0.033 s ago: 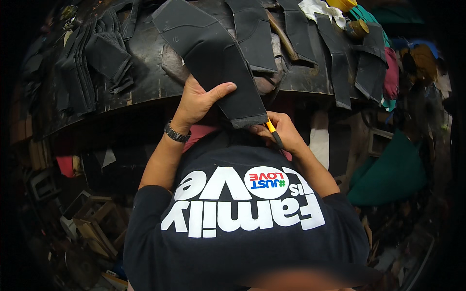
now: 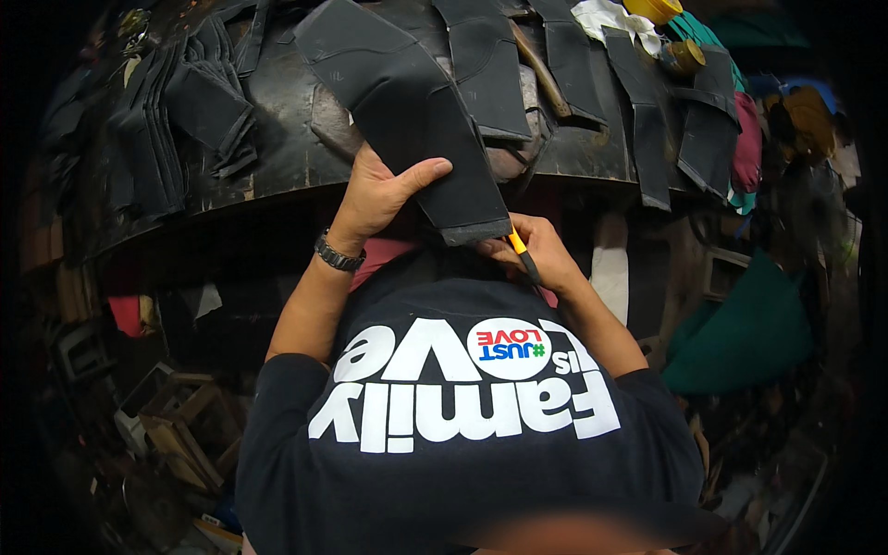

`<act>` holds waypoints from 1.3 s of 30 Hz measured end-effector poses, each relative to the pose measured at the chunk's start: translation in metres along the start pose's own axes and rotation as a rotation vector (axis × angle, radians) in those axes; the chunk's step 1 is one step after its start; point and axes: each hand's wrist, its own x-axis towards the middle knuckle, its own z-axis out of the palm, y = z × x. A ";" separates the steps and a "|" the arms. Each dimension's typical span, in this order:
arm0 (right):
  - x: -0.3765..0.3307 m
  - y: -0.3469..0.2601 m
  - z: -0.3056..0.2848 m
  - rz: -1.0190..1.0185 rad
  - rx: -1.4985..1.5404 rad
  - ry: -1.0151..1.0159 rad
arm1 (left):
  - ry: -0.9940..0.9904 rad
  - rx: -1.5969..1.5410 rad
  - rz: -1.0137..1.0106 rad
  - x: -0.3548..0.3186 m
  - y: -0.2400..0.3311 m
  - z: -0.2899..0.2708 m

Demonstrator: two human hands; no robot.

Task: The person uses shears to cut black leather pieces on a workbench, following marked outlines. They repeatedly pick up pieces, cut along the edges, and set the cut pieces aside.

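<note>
A long black sheet piece (image 2: pixel 412 111), shaped like a boot upper with seam lines on it, hangs tilted over the near edge of the workbench. My left hand (image 2: pixel 384 190) grips its left side, thumb lying on top and the other fingers hidden beneath. By the piece's lower right corner, my right hand (image 2: pixel 546 250) is closed round a slim yellow-and-black tool (image 2: pixel 518 242). The tool's working end is hidden behind the piece, so its kind cannot be made out. The fingertips of my right hand reach under the lower edge.
On the dark workbench (image 2: pixel 277 148) lie stacked black pieces (image 2: pixel 153 139) at left and more cut pieces (image 2: pixel 638 120) at right. A wooden-handled tool (image 2: pixel 539 69), a white cloth (image 2: pixel 615 23) and a yellow container (image 2: pixel 652 9) are farther back. A wooden crate (image 2: pixel 190 425) stands lower left.
</note>
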 end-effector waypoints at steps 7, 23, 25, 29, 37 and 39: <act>-0.004 -0.001 -0.003 0.075 0.001 -0.052 | 0.012 0.032 -0.016 -0.003 0.003 -0.001; -0.001 0.002 -0.006 0.026 -0.044 -0.110 | 0.016 0.036 0.006 -0.002 0.004 -0.003; 0.000 0.002 -0.006 0.020 -0.056 -0.115 | 0.008 0.022 0.009 -0.002 0.005 -0.005; -0.004 0.001 -0.004 0.050 -0.017 -0.118 | 0.002 0.027 -0.022 -0.002 0.008 -0.010; -0.004 0.001 -0.008 0.041 -0.092 -0.118 | -0.065 0.078 -0.011 -0.003 0.005 -0.003; 0.001 0.003 -0.010 -0.016 -0.051 -0.121 | -0.137 0.112 0.022 -0.005 0.003 0.003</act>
